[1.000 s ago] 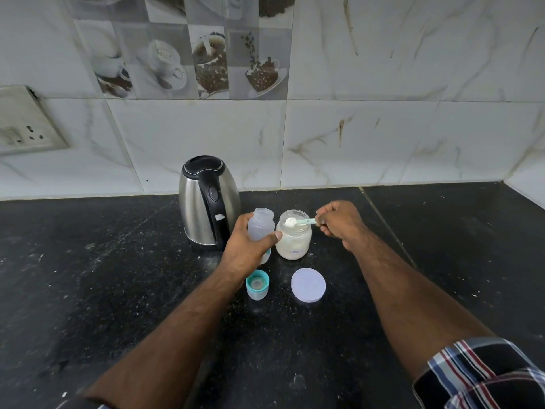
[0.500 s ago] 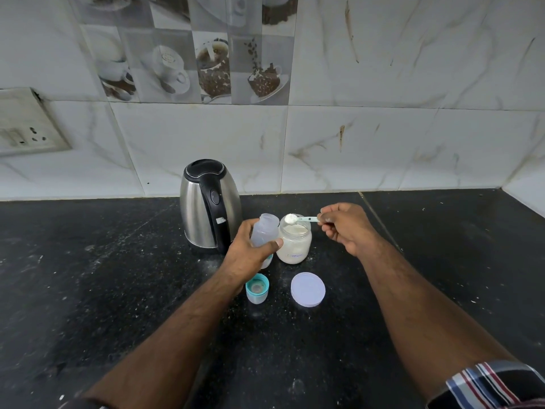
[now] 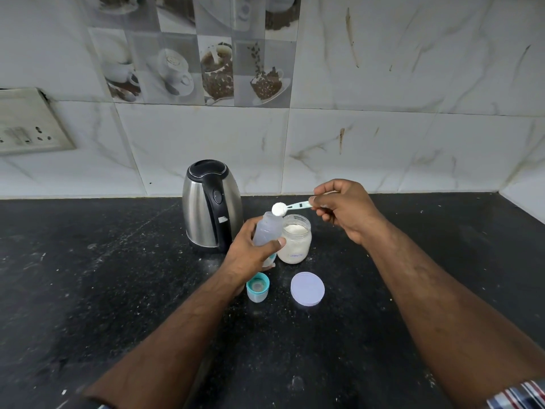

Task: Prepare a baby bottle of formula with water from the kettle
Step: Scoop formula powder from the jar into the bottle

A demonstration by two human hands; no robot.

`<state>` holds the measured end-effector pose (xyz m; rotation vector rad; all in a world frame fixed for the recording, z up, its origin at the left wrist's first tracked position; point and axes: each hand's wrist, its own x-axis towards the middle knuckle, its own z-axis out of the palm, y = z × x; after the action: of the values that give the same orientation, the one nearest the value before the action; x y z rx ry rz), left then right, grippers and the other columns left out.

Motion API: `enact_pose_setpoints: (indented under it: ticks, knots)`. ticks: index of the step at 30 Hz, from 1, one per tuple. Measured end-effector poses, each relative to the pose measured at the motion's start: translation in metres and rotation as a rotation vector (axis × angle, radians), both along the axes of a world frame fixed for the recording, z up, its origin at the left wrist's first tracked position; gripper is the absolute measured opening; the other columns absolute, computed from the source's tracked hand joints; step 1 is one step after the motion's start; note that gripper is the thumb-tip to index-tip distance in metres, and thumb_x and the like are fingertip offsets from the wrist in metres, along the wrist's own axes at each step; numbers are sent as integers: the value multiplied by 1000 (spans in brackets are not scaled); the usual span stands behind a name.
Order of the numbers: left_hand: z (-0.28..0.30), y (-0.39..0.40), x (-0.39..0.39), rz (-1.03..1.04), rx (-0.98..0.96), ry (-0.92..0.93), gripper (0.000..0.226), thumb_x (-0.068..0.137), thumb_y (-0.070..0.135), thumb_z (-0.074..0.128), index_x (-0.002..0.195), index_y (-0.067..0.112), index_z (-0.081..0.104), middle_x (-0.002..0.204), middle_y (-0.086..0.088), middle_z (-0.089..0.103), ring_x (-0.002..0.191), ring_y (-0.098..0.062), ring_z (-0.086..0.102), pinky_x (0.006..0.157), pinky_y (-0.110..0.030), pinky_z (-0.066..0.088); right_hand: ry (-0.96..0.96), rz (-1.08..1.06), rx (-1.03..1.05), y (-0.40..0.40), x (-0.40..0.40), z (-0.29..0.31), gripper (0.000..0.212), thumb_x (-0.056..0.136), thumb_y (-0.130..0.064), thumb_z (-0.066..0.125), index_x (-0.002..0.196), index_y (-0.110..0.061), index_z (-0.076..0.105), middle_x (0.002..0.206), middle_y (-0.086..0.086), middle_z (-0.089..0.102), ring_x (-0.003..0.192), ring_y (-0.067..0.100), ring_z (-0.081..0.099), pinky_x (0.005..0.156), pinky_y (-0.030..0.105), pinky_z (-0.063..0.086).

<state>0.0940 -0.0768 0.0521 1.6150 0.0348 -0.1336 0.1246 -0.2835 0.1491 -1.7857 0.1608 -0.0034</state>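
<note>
My left hand (image 3: 250, 255) grips a clear open baby bottle (image 3: 269, 228), tilted slightly to the right, on the black counter. My right hand (image 3: 343, 209) pinches the handle of a small teal scoop (image 3: 290, 206); its bowl, heaped with white powder, hangs just over the bottle's mouth. An open glass jar of white formula powder (image 3: 295, 239) stands right of the bottle. A steel kettle with a black lid and handle (image 3: 211, 206) stands behind and to the left. The bottle's teal cap (image 3: 257, 287) lies in front of the bottle.
The jar's round pale lid (image 3: 307, 289) lies flat on the counter (image 3: 88, 276) to the right of the cap. A tiled wall with a switch plate (image 3: 28, 125) rises behind. Specks of powder are scattered around the jar.
My right hand has lifted the loaded scoop out of the jar and carried it left, over the bottle's mouth. My left hand has tilted the bottle toward the scoop.
</note>
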Motion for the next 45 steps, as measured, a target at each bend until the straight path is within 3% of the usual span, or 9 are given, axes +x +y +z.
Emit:
enact_pose_setpoints:
  ticks: [6,12,17,20,22,24,27,31,45]
  knots:
    - [0,0,0,9,0,-3,59,85,28,84,133,33,51,129,2,63,113,-23,65,78,-47,66,-91,45,-84,5,-5,5,16,83,-2,79,95,-8,70,78,12,71,61,14,60,58,26,51]
    - [-2,1,3,14,-15,4,63,83,28,85,137,31,51,129,2,62,114,-24,65,79,-48,66,-231,105,-312,10,-6,5,14,83,-13,81,85,-21,70,70,5,69,59,11,58,64,30,49]
    - [-5,1,5,21,-59,29,62,81,30,88,133,33,54,128,2,64,115,-27,65,80,-51,65,-374,157,-557,18,-14,11,9,87,-17,77,87,-24,72,77,-10,67,63,-4,55,65,13,45]
    - [-6,1,7,23,-68,34,64,79,32,89,133,34,54,130,2,63,117,-28,65,78,-52,65,-423,216,-638,22,-24,18,5,91,-15,72,93,-20,72,84,-9,70,74,-4,57,63,5,41]
    - [-6,2,7,25,-67,35,63,81,30,88,134,33,54,130,2,63,117,-27,64,79,-52,65,-486,263,-691,24,-27,19,5,93,-14,70,96,-17,71,87,-6,71,80,5,60,66,12,45]
    - [-6,2,8,25,-70,40,62,83,28,86,135,33,53,130,3,62,116,-27,63,80,-51,65,-569,298,-766,26,-26,17,4,93,-14,69,97,-16,71,87,-3,70,81,13,60,74,28,48]
    - [-5,2,7,25,-74,41,62,82,29,86,134,33,53,130,2,62,116,-26,63,81,-51,65,-662,323,-846,27,-25,16,4,93,-14,70,97,-17,70,83,-5,67,80,14,55,72,30,46]
    - [-5,3,7,12,-114,51,60,82,27,86,133,32,54,130,1,62,117,-27,64,81,-52,65,-720,339,-896,26,-22,20,6,92,-12,71,97,-15,72,79,-13,59,79,11,50,70,26,41]
    - [-8,2,10,-3,-167,47,59,81,28,87,131,33,57,129,2,66,118,-27,66,81,-54,64,-772,358,-936,28,-23,21,12,89,-4,67,91,-14,71,77,-5,69,79,14,54,68,27,43]
